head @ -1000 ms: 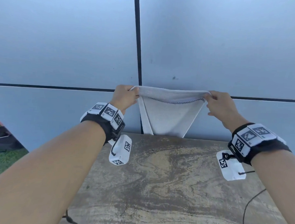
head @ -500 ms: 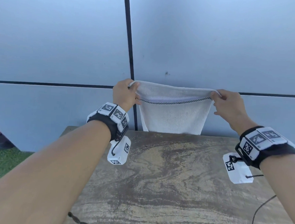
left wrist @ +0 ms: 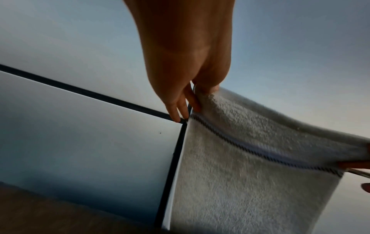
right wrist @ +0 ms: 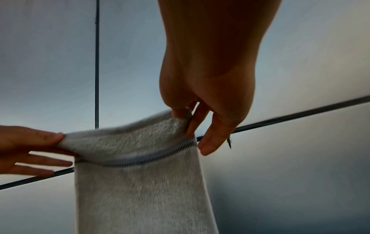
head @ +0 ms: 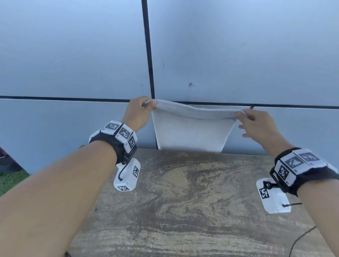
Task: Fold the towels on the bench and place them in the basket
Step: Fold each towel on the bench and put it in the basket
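A white towel (head: 191,133) with a dark stitched band near its top edge hangs in the air beyond the far edge of the bench (head: 190,216). My left hand (head: 141,111) pinches its top left corner and my right hand (head: 256,125) pinches its top right corner. The top edge is pulled nearly taut between them. In the left wrist view the towel (left wrist: 250,174) hangs from my left hand (left wrist: 192,88), thumb and fingers on the corner. The right wrist view shows my right hand (right wrist: 202,110) pinching the towel (right wrist: 138,182), other fingers loose. No basket is in view.
The bench top is worn, stained wood, bare in front of me. A grey panelled wall (head: 245,54) with dark seams stands right behind the towel. Green turf (head: 1,183) and a dark object lie at the far left. A thin black cable (head: 295,242) trails at the right.
The towel's hanging part has spread from a narrow taper into a wider flat panel as my hands moved apart. Its top edge is tauter, and the stitched band no longer shows from the head.
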